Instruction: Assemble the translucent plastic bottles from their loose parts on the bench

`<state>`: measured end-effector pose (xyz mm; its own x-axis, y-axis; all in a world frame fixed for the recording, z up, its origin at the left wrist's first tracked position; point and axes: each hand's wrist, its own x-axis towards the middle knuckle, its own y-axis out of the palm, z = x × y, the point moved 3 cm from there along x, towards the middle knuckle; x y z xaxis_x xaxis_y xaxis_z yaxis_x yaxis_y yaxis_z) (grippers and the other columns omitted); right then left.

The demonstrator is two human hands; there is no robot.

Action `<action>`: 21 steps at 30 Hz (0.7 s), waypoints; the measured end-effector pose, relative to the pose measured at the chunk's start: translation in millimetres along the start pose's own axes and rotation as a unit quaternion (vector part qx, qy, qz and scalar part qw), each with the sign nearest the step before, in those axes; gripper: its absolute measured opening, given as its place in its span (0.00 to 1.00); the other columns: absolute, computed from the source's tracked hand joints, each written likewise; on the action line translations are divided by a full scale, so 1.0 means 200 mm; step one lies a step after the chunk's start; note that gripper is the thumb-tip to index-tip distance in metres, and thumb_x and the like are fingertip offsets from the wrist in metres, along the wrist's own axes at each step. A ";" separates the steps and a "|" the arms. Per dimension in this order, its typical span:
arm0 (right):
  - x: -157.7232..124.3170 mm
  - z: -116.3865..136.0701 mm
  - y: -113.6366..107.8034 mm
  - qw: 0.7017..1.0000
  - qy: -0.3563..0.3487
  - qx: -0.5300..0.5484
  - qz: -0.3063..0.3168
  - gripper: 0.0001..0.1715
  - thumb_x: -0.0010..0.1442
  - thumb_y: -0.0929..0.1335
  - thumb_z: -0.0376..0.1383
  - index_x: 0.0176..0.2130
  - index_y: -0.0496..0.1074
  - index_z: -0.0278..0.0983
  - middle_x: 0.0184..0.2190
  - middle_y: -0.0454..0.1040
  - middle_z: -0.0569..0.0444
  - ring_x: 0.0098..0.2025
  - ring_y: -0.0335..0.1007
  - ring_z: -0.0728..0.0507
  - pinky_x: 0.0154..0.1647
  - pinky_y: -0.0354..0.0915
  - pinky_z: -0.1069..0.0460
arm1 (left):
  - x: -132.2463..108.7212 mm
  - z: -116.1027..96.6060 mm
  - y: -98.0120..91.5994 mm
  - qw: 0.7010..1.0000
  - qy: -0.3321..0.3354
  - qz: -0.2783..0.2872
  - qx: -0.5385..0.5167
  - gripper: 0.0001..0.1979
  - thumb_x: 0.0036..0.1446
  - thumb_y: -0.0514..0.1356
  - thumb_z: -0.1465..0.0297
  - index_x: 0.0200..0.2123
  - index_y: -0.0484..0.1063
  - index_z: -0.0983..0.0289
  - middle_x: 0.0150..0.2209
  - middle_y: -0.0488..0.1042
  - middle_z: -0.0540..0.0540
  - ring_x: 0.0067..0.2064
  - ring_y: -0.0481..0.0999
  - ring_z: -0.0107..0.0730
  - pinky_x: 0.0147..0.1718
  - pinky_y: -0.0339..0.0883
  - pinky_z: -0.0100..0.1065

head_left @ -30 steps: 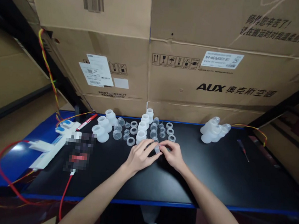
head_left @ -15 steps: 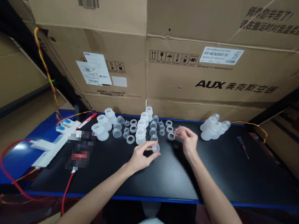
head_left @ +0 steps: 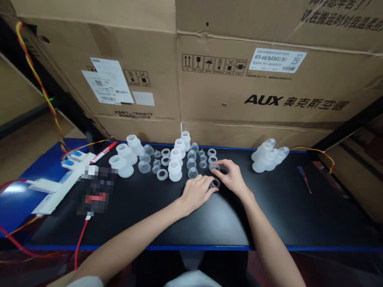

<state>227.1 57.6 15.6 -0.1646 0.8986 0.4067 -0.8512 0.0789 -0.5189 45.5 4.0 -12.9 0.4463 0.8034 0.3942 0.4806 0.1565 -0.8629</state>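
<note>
My left hand [head_left: 197,193] is palm down at the front of the rows, its thumb and fingers closed around a clear plastic screw ring [head_left: 216,183] at the table surface. Beside it, my right hand [head_left: 231,177] pinches a small clear plastic piece [head_left: 214,167] at the near end of the ring column; whether it rests on a ring there is unclear. Farther back lie clear rings [head_left: 212,152]. To their left are small clear valve-like parts [head_left: 203,164], clear domed caps [head_left: 191,163] and a row of white bottles [head_left: 175,171].
Another group of white bottles [head_left: 122,166] stands left, near more domes [head_left: 144,167] and rings [head_left: 162,174]. Capped bottles [head_left: 268,158] cluster at back right, near a screwdriver [head_left: 304,179]. A power strip [head_left: 66,184] and red cable [head_left: 81,241] lie left. Cardboard [head_left: 213,100] walls the back.
My left hand has turned palm down and lowered the ring to the table. My right hand has moved left and down to the ring column. The view has shifted slightly.
</note>
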 end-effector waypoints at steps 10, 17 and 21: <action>-0.01 0.08 0.15 0.993 -0.013 -0.107 0.054 0.26 0.66 0.74 0.36 0.63 0.75 0.43 0.48 0.85 0.50 0.52 0.76 0.34 0.58 0.64 0.39 | -0.10 -0.03 -0.05 0.987 0.152 -0.039 -0.028 0.14 0.72 0.61 0.60 0.50 0.78 0.63 0.43 0.79 0.58 0.44 0.78 0.41 0.44 0.75 0.42; 0.01 0.09 0.23 0.983 0.019 -0.168 0.069 0.29 0.65 0.76 0.37 0.63 0.73 0.41 0.45 0.86 0.49 0.54 0.73 0.32 0.60 0.59 0.36 | -0.07 0.02 -0.01 0.989 0.146 -0.016 -0.031 0.09 0.69 0.64 0.63 0.43 0.79 0.63 0.43 0.79 0.58 0.47 0.79 0.44 0.47 0.74 0.44; 0.01 0.05 0.25 0.981 0.004 -0.177 0.078 0.31 0.65 0.77 0.38 0.64 0.72 0.41 0.45 0.85 0.46 0.55 0.72 0.30 0.61 0.58 0.35 | -0.06 0.05 -0.03 0.990 0.140 -0.022 -0.011 0.08 0.70 0.62 0.65 0.42 0.79 0.62 0.42 0.79 0.58 0.48 0.79 0.43 0.46 0.73 0.43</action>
<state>179.4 59.0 -2.1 -0.2740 0.9149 0.2964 -0.5894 0.0838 -0.8035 28.7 -1.0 -16.0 0.6156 0.6043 0.5058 0.5188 0.1725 -0.8373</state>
